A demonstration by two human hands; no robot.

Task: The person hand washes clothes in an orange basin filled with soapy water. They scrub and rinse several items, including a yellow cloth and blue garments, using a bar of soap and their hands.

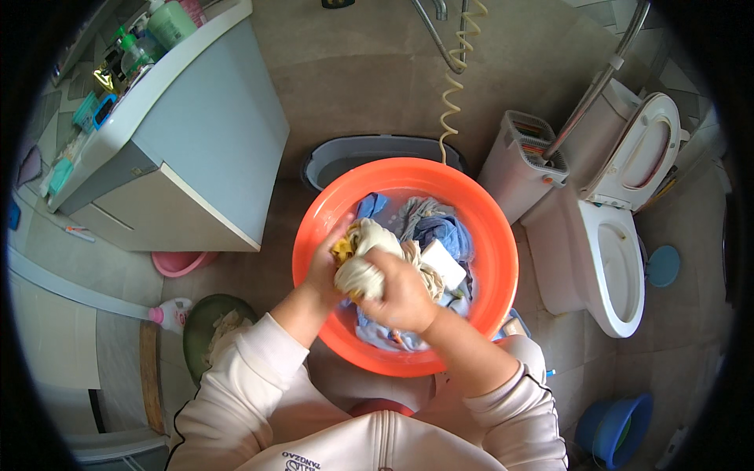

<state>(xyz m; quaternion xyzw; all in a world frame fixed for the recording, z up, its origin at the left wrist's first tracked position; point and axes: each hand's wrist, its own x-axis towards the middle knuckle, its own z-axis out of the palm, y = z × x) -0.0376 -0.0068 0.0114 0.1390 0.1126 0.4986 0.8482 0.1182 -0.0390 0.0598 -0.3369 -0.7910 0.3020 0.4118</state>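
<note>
Both of my hands are over a large orange plastic basin (321, 209), gripping one bunched cream cloth (380, 235) with yellow patches. My left hand (323, 262) holds its left side. My right hand (406, 294), slightly blurred, is closed around the cloth's lower right part. Beneath them, wet laundry lies in water inside the basin: a blue garment (445, 235), a grey cloth (421, 212) and a light blue cloth (383, 335). A white rectangular block (443, 265), possibly soap or a brush, rests on the laundry just right of my right hand.
A grey tub (365, 147) sits behind the basin. To the right stand a mop bucket (524, 159) with a pole, a toilet (612, 265) and a blue bucket (615, 430). Left are a vanity cabinet (218, 135), a pink basin (179, 264), a bottle (172, 315) and a green basin (203, 318).
</note>
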